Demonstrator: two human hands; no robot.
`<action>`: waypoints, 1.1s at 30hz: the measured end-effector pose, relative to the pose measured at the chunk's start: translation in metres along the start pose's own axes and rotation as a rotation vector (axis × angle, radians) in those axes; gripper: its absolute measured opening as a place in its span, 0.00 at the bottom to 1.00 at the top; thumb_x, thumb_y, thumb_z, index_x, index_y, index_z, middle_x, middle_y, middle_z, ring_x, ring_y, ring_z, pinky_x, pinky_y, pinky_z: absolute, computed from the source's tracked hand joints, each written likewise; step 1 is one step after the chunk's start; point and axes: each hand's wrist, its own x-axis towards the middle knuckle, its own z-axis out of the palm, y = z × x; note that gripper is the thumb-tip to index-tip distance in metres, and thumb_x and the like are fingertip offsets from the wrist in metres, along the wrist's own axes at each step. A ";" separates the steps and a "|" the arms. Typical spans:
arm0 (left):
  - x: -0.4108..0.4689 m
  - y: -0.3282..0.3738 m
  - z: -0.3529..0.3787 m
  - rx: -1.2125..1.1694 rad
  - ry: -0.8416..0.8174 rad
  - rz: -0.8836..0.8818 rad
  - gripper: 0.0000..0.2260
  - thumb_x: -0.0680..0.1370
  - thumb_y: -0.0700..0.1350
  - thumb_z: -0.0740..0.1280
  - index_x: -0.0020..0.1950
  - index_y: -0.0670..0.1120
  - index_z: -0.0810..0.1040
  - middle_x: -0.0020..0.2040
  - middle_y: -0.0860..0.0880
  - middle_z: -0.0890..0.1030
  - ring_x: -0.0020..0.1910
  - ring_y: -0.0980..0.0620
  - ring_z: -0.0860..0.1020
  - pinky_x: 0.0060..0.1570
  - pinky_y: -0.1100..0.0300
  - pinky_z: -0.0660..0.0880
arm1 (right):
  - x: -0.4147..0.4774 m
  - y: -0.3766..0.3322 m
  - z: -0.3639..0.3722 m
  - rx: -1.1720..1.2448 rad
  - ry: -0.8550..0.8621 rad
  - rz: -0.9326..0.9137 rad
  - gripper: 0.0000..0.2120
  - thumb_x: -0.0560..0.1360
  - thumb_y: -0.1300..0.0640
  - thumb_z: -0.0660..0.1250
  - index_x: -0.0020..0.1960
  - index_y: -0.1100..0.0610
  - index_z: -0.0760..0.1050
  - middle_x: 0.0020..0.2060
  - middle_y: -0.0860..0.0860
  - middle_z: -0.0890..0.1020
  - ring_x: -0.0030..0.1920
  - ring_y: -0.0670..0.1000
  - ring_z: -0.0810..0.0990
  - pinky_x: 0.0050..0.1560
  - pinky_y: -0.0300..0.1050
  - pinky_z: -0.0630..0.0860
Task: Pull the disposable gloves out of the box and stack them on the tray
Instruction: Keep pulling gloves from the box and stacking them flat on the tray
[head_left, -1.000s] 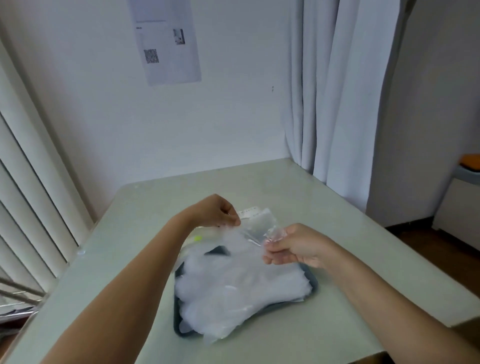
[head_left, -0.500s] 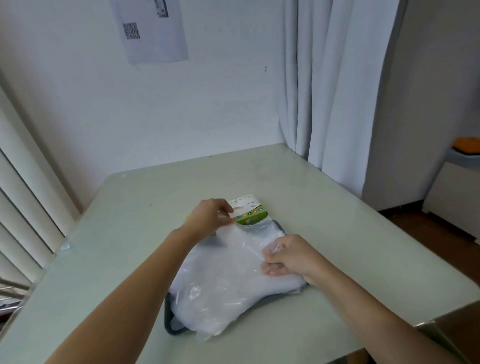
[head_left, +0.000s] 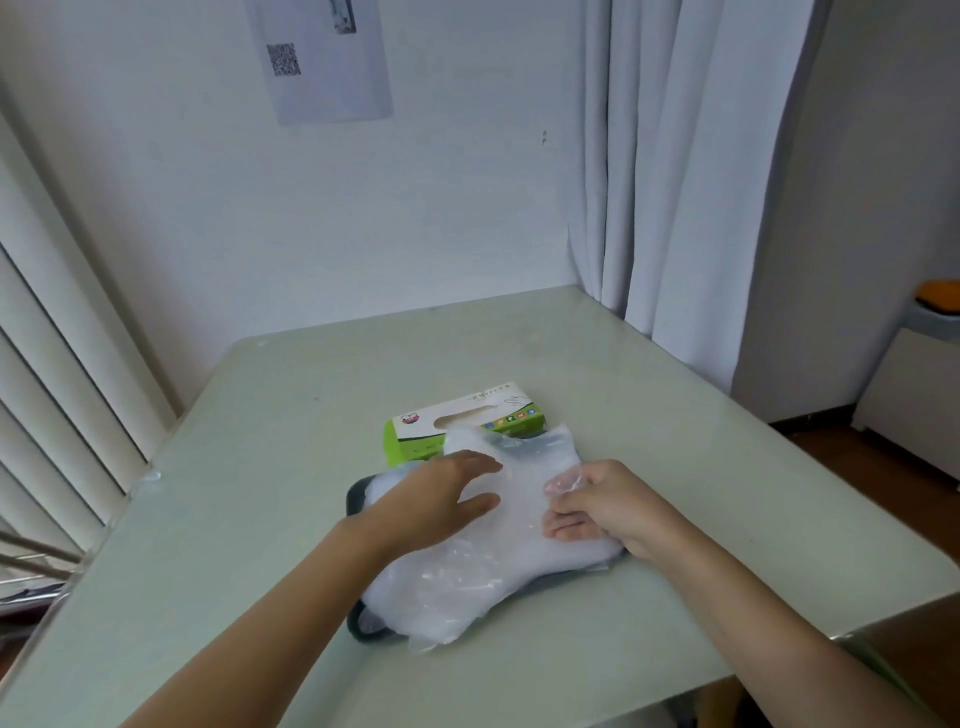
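A glove pile is seen heaped on a dark tray near the middle of the table. The tray is mostly covered, w/ only rim bits shown at the L side, near cnr and R edge.

The L hand is laid palm-down on the pile's L-centre part, fingers straight and spread, thumb out to the near side. Nothing is gripped by it. The R hand is set at the pile's R side, fingers curled under. A crumpled bit of clear film is pinched btwn its thumb and forefinger, so the pile's top layer is held there.

The pile is thus spanned by both hands, w/ bare film shown btwn them. Its near end is spilled past the tray's near rim onto the table, below both wrists. Its far end is draped against the front of the box, which is stood just behind the tray, beyond the L hand's fingertips. The box is green and white, w/ a slot cut in its top face.

Counts: 1 box, 1 tray, 1 pile, 2 hands. The no. of gloves in the pile cannot be told, as the layers are translucent and merged.

Behind, 1 sheet w/ a QR code is fixed to the wall. A curtain is hung at the table's far R cnr.
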 end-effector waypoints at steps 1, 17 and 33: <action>-0.001 0.000 0.002 0.006 -0.046 -0.007 0.21 0.81 0.52 0.61 0.74 0.51 0.67 0.74 0.55 0.67 0.71 0.56 0.66 0.67 0.67 0.59 | -0.002 0.001 -0.001 -0.005 0.001 0.001 0.06 0.75 0.71 0.64 0.43 0.62 0.74 0.30 0.59 0.82 0.32 0.53 0.83 0.42 0.46 0.81; -0.009 -0.025 0.016 -0.098 -0.286 -0.059 0.22 0.85 0.44 0.52 0.78 0.50 0.51 0.79 0.50 0.48 0.78 0.53 0.45 0.73 0.62 0.42 | -0.029 0.000 -0.007 -0.885 0.351 -0.777 0.13 0.71 0.61 0.72 0.54 0.53 0.77 0.56 0.46 0.69 0.59 0.47 0.66 0.53 0.28 0.59; -0.008 -0.024 0.016 -0.198 -0.285 -0.104 0.22 0.84 0.43 0.54 0.78 0.51 0.54 0.79 0.50 0.50 0.78 0.52 0.47 0.73 0.62 0.43 | -0.047 0.039 0.016 -1.076 0.007 -0.646 0.25 0.71 0.30 0.59 0.57 0.45 0.81 0.75 0.41 0.56 0.74 0.40 0.36 0.66 0.30 0.41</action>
